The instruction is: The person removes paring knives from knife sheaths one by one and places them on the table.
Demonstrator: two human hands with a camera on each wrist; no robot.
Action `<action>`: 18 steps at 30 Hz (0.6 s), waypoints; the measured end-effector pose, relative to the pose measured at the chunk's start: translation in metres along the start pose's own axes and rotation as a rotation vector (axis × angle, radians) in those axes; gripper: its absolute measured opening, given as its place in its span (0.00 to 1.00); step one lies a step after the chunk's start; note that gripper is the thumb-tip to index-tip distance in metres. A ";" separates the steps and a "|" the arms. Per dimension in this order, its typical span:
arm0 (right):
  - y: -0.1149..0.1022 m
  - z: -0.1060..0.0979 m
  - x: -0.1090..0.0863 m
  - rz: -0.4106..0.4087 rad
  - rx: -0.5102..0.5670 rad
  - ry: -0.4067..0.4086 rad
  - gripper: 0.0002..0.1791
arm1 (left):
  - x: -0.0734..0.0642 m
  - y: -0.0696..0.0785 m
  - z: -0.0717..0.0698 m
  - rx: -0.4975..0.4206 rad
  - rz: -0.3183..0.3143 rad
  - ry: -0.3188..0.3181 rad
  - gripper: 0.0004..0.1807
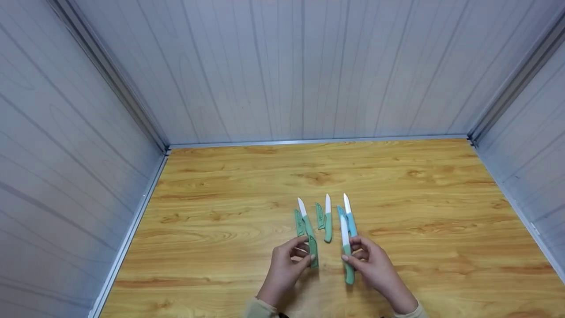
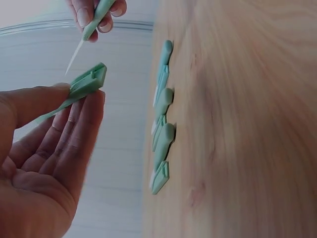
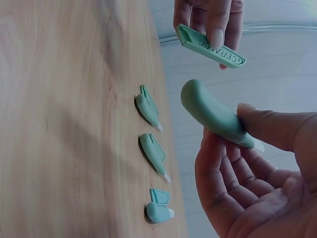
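My left hand (image 1: 283, 267) pinches a green knife sheath (image 1: 313, 252) between thumb and fingers, above the table. In the right wrist view that sheath (image 3: 210, 47) shows raised lettering reading CERAMIC. Held by its green handle in my right hand (image 1: 377, 267) is a paring knife (image 1: 348, 265) with a bare white blade, its tip pointing away from me. Sheath and knife are apart, side by side. Beyond the hands lie two more green knives, one at left (image 1: 307, 224) and one in the middle (image 1: 328, 227), plus a blue-handled knife (image 1: 351, 223) partly behind the held one.
Beside each lying knife is a sheath of its colour: green at left (image 1: 299, 223), green in the middle (image 1: 320, 216), blue at right (image 1: 340, 211). The wood-grain table (image 1: 212, 256) is bounded by pale panel walls (image 1: 282, 75) at the back and both sides.
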State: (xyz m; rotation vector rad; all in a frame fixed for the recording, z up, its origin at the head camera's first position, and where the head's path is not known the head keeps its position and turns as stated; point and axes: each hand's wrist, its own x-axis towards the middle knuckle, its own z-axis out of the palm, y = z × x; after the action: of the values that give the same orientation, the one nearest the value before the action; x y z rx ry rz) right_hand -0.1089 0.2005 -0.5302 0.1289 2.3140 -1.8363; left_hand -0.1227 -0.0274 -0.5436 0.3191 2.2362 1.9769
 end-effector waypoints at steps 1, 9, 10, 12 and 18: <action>0.000 0.000 0.000 -0.001 0.006 -0.009 0.21 | 0.000 0.000 0.001 -0.012 -0.010 -0.002 0.19; 0.004 -0.004 -0.002 -0.075 0.023 -0.074 0.20 | 0.003 -0.005 0.006 -0.022 -0.041 -0.024 0.17; 0.004 -0.004 -0.002 -0.081 0.024 -0.075 0.20 | 0.003 -0.004 0.006 -0.025 -0.043 -0.026 0.17; 0.004 -0.005 -0.002 -0.082 0.032 -0.075 0.20 | 0.004 -0.003 0.008 -0.038 -0.052 -0.023 0.17; 0.004 -0.009 -0.002 -0.049 0.036 -0.063 0.22 | 0.008 0.001 0.013 -0.045 -0.068 0.003 0.19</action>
State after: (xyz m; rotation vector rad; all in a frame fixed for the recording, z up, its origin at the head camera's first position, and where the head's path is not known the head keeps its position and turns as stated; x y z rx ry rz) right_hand -0.1070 0.2103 -0.5321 0.0184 2.2624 -1.8772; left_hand -0.1274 -0.0130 -0.5441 0.2313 2.1712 1.9908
